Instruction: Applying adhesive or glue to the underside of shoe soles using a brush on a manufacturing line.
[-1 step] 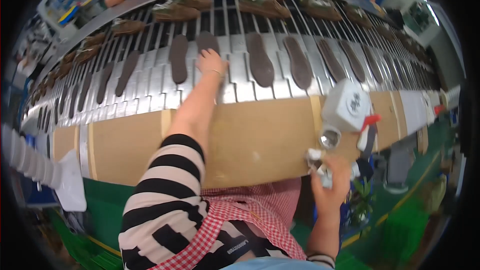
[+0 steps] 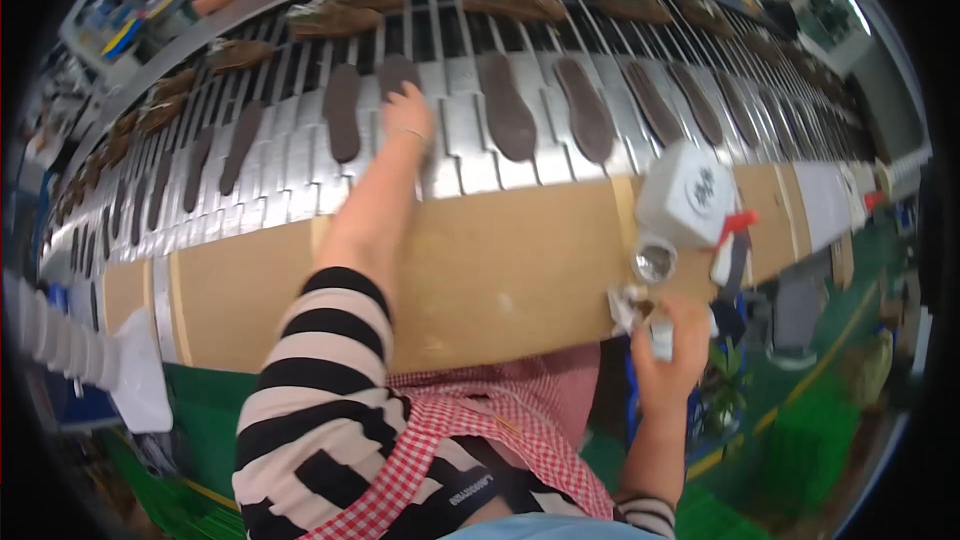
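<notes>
Across the far metal slats (image 2: 463, 145), the left hand (image 2: 409, 117) covers the near end of a dark sole (image 2: 398, 68), its grip unclear; near right, the right hand (image 2: 675, 348) pinches a whitish wad (image 2: 622, 311) close to a metal cup (image 2: 654, 260), which a knock could tip.

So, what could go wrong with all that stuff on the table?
Maybe two things. The right hand is close to the shiny round container, so it might get bumped. And the left hand reaches over to a dark sole, which could get nudged crooked on the metal slats.
</notes>
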The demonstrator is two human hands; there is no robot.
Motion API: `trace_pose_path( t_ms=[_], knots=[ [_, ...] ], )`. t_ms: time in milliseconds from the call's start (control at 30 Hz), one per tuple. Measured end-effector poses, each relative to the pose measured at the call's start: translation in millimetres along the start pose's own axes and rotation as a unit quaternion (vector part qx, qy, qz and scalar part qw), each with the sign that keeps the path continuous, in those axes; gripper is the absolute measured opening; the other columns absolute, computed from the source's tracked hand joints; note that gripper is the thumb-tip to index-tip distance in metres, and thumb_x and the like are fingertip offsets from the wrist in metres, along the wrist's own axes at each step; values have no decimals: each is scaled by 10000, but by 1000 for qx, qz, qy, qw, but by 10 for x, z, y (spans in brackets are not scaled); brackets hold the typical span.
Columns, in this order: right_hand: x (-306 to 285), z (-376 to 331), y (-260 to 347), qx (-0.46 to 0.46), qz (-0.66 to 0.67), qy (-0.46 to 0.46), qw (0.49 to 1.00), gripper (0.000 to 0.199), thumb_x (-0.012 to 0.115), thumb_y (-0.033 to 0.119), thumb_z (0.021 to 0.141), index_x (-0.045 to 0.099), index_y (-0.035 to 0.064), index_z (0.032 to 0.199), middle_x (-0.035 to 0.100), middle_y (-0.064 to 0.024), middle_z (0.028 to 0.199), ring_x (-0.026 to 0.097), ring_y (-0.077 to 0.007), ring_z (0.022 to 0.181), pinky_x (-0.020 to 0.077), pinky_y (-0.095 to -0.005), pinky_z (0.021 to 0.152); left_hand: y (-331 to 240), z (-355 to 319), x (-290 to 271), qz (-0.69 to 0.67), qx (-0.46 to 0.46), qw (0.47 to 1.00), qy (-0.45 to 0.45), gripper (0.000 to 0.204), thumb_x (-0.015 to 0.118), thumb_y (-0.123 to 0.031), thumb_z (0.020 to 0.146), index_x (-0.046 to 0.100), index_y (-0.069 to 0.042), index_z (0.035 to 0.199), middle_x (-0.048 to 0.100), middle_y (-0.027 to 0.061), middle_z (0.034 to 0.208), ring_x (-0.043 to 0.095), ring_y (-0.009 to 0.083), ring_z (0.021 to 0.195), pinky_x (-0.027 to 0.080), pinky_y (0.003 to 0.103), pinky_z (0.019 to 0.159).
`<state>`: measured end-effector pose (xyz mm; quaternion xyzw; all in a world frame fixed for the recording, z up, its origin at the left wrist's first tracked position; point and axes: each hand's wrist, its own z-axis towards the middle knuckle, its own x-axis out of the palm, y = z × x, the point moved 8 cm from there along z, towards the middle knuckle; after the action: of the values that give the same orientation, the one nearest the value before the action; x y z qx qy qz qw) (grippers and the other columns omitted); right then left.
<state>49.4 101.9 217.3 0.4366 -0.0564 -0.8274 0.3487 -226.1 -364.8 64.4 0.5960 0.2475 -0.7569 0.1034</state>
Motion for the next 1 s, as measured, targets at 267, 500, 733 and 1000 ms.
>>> trace_pose_path(
  t_ms=[267, 500, 733, 1000],
  knots=[
    [-339, -20, -527, 39, -181, -43, 982, 406, 780, 116, 757, 688, 70, 1150, 687, -93, 1079, 579, -304, 1157, 412, -442, 991, 699, -158, -572, -448, 15, 893, 40, 544, 509, -73, 888, 434, -45, 1426, 685, 249, 1150, 703, 374, 952, 563, 424, 867],
    [39, 83, -997, 34, -182, -15, 983, 366, 797, 138, 745, 722, 76, 1098, 708, -83, 1030, 599, -279, 1120, 434, -428, 946, 9, -1883, -1101, -883, 57, 366, 289, 571, 452, -104, 990, 267, -41, 1526, 393, 249, 1525, 575, 401, 1241, 517, 485, 1043],
    [323, 262, -1168, 21, -162, 13, 987, 349, 801, 131, 719, 728, 69, 1055, 706, -85, 990, 612, -293, 1051, 454, -439, 923, -125, -2927, -838, -882, -47, 291, 367, 761, 384, -488, 1042, 129, -19, 1585, 348, 215, 1561, 574, 365, 1239, 513, 517, 1027],
    [240, 27, -1625, 219, -107, 127, 961, 498, 820, 183, 732, 698, 23, 1188, 715, -160, 1041, 664, -313, 976, 498, -396, 891, -373, -3465, -656, -876, -131, 76, 458, 645, 327, -460, 1059, 318, -31, 1540, 384, 212, 1552, 625, 364, 1172, 544, 544, 973]
  ],
)
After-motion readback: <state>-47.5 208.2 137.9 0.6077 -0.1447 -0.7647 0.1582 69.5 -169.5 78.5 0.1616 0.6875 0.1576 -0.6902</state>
